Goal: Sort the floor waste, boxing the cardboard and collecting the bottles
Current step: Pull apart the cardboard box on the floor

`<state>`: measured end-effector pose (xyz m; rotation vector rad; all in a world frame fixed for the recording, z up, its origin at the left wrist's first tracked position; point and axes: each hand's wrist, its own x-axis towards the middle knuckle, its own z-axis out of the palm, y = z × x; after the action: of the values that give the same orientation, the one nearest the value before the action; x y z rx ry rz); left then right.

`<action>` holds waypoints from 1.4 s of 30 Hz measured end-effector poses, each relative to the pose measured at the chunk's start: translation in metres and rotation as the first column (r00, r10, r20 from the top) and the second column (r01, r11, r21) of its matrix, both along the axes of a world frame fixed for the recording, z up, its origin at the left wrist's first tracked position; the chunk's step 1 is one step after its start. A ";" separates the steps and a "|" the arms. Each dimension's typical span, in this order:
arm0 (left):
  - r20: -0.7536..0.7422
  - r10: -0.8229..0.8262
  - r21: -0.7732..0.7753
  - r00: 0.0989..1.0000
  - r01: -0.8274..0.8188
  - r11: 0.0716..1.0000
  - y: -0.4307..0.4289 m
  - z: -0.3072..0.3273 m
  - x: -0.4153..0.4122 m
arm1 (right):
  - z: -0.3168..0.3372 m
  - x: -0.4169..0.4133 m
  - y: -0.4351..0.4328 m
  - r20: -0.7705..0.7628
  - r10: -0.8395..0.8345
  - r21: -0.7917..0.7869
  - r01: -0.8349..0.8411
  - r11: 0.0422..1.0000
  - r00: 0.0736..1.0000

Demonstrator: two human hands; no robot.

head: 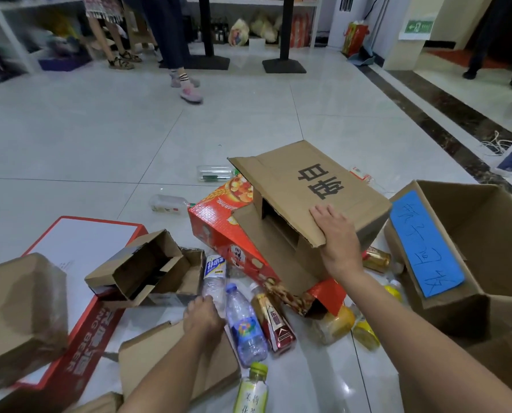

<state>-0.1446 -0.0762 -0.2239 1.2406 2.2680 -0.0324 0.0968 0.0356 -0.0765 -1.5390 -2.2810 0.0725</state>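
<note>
Right hand [335,234]: fingers over the top, gripping the corner of the brown carton [308,186].
Brown carton: tilted, raised over the red snack box [219,234] – black characters on top.
Left hand [204,317]: touching the clear white-labelled bottle [214,275]; grip hidden, cannot tell.
Floor [99,138]: blue-labelled water bottle [245,326], brown tea bottle [274,320] – lying side by side.
Collecting box [472,234]: open, at right, blue handwritten label.

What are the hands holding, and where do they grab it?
The right hand grips the brown cardboard box by its near edge. The left hand holds a clear bottle by its near end.
</note>
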 end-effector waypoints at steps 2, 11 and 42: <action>-0.007 0.014 -0.019 1.000 -0.014 1.000 -0.011 -0.003 -0.008 | 0.002 -0.010 -0.003 -0.019 -0.028 -0.005 0.028 1.000 0.999; 0.135 -0.025 -0.116 0.991 0.041 0.992 -0.022 0.010 -0.020 | 0.003 -0.045 -0.022 -0.049 -0.049 -0.001 0.049 0.999 0.998; 0.352 -0.203 0.290 0.914 0.099 0.952 0.069 0.247 0.003 | 0.079 -0.019 -0.002 0.039 -0.187 -0.232 0.191 0.954 0.981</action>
<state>-0.1419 -0.0069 0.0228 1.4193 1.8776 0.4345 0.0782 0.0339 0.0022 -1.8774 -2.1880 0.2880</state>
